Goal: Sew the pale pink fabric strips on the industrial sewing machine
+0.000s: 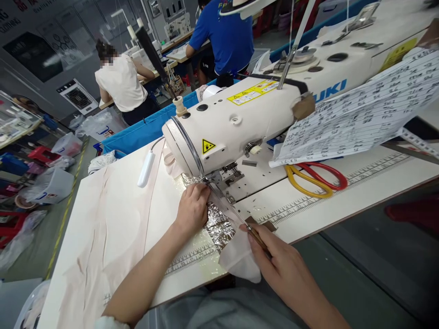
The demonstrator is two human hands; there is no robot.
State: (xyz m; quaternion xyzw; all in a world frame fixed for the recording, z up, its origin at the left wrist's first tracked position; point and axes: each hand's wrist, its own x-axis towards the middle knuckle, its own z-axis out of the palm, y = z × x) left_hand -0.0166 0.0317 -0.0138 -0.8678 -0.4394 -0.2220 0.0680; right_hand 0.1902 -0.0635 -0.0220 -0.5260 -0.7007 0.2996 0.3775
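A white sewing machine [236, 119] stands on the white table. My left hand [193, 208] is closed beside its needle area, fingers pressed together on pale fabric at the presser foot. My right hand [279, 256] grips a thin metal tool with a wooden handle [259, 242], whose shaft points up and left toward the needle area. Sheer pale fabric [240, 256] hangs from near the right hand over the table's front edge. Shiny silver foil [219, 224] covers the table between both hands.
Scissors with red and yellow handles [310, 180] lie right of the machine, under a handwritten sheet [363, 109]. Long pale fabric pieces [92, 246] lie on the left. A white lamp [147, 169] is behind. Two people sit at machines farther back.
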